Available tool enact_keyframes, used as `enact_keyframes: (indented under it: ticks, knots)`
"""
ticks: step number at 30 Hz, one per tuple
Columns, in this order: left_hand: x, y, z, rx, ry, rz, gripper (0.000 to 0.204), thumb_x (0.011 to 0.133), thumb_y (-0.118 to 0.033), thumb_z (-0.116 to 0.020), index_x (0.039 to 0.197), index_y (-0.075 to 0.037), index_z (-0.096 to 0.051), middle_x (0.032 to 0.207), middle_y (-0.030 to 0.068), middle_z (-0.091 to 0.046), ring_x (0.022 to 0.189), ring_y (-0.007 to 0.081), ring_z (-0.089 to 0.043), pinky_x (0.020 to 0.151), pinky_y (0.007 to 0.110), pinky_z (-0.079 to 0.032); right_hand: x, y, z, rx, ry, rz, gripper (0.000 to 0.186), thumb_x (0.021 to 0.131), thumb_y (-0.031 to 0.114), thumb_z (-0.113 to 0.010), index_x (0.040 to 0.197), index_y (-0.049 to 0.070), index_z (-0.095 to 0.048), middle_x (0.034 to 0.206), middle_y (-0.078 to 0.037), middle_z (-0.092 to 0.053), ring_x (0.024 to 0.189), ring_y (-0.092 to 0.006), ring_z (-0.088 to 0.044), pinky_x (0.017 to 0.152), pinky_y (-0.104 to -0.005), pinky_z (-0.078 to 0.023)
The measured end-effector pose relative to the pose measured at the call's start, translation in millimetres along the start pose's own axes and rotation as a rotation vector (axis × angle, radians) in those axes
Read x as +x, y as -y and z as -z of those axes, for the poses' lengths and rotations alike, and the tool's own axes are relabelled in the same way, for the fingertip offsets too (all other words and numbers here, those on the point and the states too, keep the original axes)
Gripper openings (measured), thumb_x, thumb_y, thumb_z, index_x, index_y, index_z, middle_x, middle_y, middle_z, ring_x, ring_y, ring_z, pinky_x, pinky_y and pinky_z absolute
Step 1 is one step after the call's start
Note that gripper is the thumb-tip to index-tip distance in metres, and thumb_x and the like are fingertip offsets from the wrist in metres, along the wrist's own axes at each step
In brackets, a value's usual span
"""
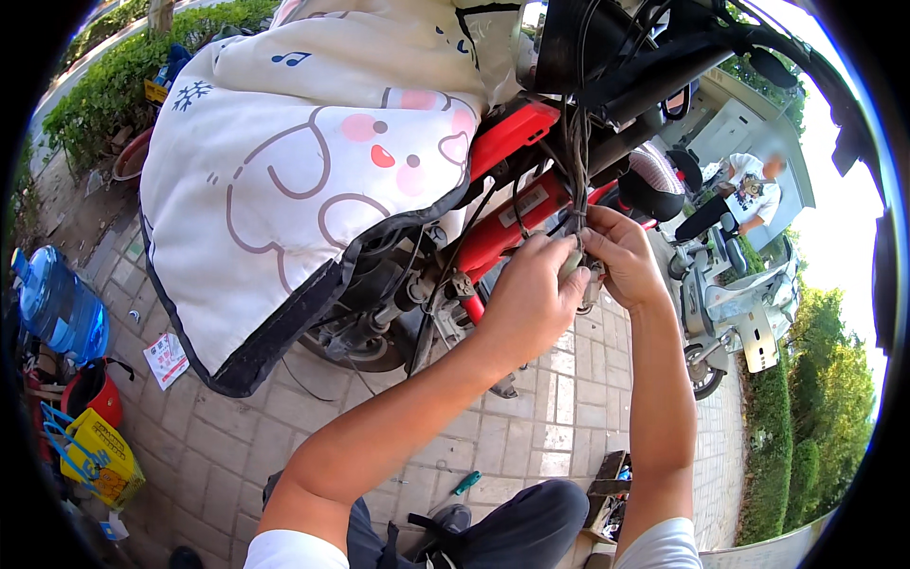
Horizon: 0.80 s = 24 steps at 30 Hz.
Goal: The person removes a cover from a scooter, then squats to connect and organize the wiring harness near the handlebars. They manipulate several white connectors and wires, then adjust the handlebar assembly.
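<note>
Clock read from the middle of the view, 12 at the top. Cable bundle, dark and many-stranded, runs down at 1 to 2 o'clock in front of the red frame of a two-wheeler; its lower part reaches both hands.

Left hand, at 3 o'clock: grip closed, thumb and fingers pinching a small pale piece just beside the cables. Piece too small and covered to identify. Right hand, just before 3, almost touching the left: grip closed on the bundle's lower part, thumb against bent forefinger.

Padded white cover, cartoon print, dark edging, drapes the machine at 10. Wheel partly hidden under it at 8.

Ground: pale paving. Green-handled tool lies at 6, near the wearer's shoe. Open box holding small items at 5. Printed leaflet between 8 and 9; yellow basket at 8; blue water bottle at 9.

Farther off: grey scooter at 3, another person beside it, between 2 and 3.
</note>
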State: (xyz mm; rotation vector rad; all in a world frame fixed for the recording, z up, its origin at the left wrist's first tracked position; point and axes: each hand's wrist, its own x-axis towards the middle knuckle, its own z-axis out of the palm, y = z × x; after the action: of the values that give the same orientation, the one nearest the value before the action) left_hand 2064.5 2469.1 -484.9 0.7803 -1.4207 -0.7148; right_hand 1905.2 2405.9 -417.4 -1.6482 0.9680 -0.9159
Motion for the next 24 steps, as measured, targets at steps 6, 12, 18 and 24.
enact_keyframes:
  ticks: [6, 12, 18, 24]
  knots:
    - [16.7, 20.3, 21.6, -0.789, 0.034, 0.417, 0.031, 0.090, -0.017, -0.066, 0.112, 0.004, -0.062, 0.104, 0.0053, -0.062, 0.091, 0.0102, -0.058, 0.082, 0.024, -0.048, -2.0, 3.8, -11.4, 0.163, 0.102, -0.061, 0.050, 0.088, 0.005, -0.064, 0.131, -0.012, -0.045, 0.112, -0.010, -0.062, 0.094, -0.0122, -0.060, 0.082, -0.0254, -0.050]
    - [24.1, 29.2, 27.4, -0.680, 0.187, 0.373, 0.032, 0.086, -0.010, -0.065, 0.115, 0.004, -0.061, 0.097, 0.0048, -0.066, 0.085, 0.0094, -0.062, 0.080, 0.024, -0.051, 0.2, 6.8, -12.9, 0.160, 0.066, -0.096, 0.047, 0.085, 0.005, -0.065, 0.126, -0.012, -0.050, 0.102, -0.008, -0.063, 0.082, -0.0103, -0.058, 0.071, -0.0220, -0.049]
    - [29.6, 47.6, 36.8, -0.781, 0.234, 0.376, 0.030, 0.087, -0.008, -0.059, 0.115, 0.004, -0.060, 0.096, 0.0044, -0.066, 0.081, 0.0090, -0.062, 0.076, 0.024, -0.052, 5.4, 6.5, -13.1, 0.191, 0.088, -0.156, 0.039, 0.083, 0.006, -0.065, 0.117, -0.010, -0.055, 0.090, -0.005, -0.062, 0.068, -0.0080, -0.053, 0.062, -0.0205, -0.045]
    - [32.5, 44.1, 32.0, -0.535, 0.111, 0.289, 0.029, 0.083, -0.003, -0.062, 0.110, 0.003, -0.054, 0.097, 0.0049, -0.062, 0.083, 0.0086, -0.059, 0.075, 0.024, -0.050, 5.5, 12.6, -23.9, -0.081, -0.028, -0.139, 0.034, 0.080, 0.013, -0.072, 0.104, -0.009, -0.062, 0.083, -0.004, -0.063, 0.066, -0.0063, -0.054, 0.059, -0.0210, -0.044]
